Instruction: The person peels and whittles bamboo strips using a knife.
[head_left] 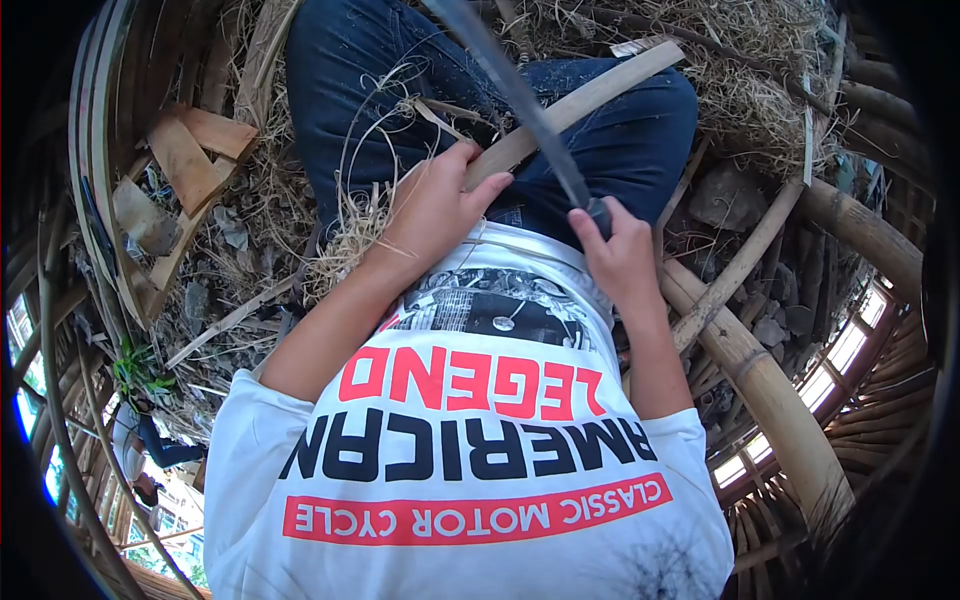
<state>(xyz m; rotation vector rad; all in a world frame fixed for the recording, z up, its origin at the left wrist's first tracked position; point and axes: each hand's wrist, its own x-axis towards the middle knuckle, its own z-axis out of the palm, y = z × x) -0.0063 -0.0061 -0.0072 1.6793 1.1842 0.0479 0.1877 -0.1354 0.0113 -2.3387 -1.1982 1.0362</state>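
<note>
A flat strip of pale bamboo or wood (600, 92) lies slanting over my jeans, its lower end in my left hand (437, 205), with the thumb on top and fingers around it. My right hand (618, 245) is closed on the dark handle of a long knife (535, 115). The blade points up and to the left, crossing above the strip; whether it touches the strip cannot be told. Thin curled shavings (355, 235) hang beside my left wrist and over my leg.
Flat wood pieces (195, 165) and long bent strips (95, 180) lie at the left. Dry shavings (750, 80) cover the ground at the upper right. Thick bamboo poles (770, 390) and stones (725, 198) are at the right. Another person (130, 440) shows at the far lower left.
</note>
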